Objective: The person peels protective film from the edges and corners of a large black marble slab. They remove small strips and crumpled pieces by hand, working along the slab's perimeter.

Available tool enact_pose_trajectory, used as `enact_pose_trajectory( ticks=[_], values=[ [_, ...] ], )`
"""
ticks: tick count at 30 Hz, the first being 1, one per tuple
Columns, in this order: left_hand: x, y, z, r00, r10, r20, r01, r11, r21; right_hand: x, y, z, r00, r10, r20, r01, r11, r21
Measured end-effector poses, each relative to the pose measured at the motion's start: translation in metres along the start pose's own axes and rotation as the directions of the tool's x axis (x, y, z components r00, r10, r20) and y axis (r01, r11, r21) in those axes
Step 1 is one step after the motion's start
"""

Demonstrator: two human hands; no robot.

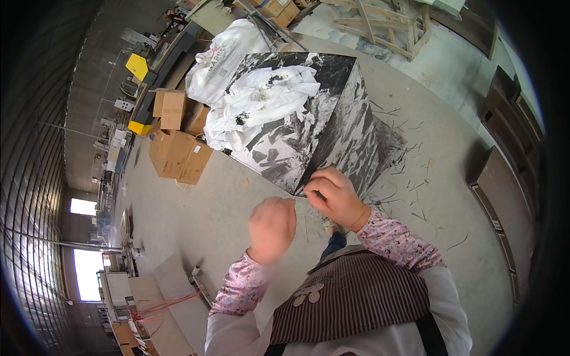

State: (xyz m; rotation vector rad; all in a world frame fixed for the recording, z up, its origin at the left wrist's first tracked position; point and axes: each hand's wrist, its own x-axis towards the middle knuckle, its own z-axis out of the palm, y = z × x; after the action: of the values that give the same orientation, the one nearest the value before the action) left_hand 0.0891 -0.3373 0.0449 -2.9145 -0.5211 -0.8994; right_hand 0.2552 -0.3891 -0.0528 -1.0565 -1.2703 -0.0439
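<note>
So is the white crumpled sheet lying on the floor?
No, the white crumpled sheet lies on top of the black-and-white marbled block, well above the concrete floor.

Left hand (272, 227) in a loose fist, right hand (335, 196) fingers pinched, both forearms raised

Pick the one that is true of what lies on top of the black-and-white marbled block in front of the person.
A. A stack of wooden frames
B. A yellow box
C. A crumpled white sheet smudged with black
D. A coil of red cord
C: a crumpled white sheet with black smudges lies on the top face of the marbled block, while the cardboard boxes sit on the floor to its left.
</note>
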Motion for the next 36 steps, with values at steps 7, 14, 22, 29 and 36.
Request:
enact_pose_trajectory(
  ticks=[7,14,22,29,36],
  values=[
    [-0.005,-0.001,-0.006,1.0,0.004,0.016,-0.005,0.999,0.037,0.006,-0.004,-0.001,0.999,-0.01,0.032,0.01,1.0,0.006],
    [-0.023,-0.005,0.025,0.999,0.016,-0.04,-0.015,1.0,0.02,-0.003,0.016,-0.01,0.987,-0.113,0.111,0.128,0.983,-0.13],
    [-0.026,-0.006,0.015,0.998,-0.001,-0.057,-0.001,1.0,-0.019,0.009,0.007,-0.011,0.978,-0.14,0.152,0.155,0.984,-0.089],
    [-0.047,-0.01,0.048,0.997,-0.004,-0.082,0.004,1.0,-0.01,-0.011,0.028,-0.013,0.96,-0.154,0.233,0.183,0.977,-0.111],
    [-0.07,-0.013,0.091,0.996,-0.051,-0.07,0.048,0.997,-0.055,-0.036,0.05,-0.017,0.951,-0.106,0.292,0.158,0.974,-0.16]
  ],
)
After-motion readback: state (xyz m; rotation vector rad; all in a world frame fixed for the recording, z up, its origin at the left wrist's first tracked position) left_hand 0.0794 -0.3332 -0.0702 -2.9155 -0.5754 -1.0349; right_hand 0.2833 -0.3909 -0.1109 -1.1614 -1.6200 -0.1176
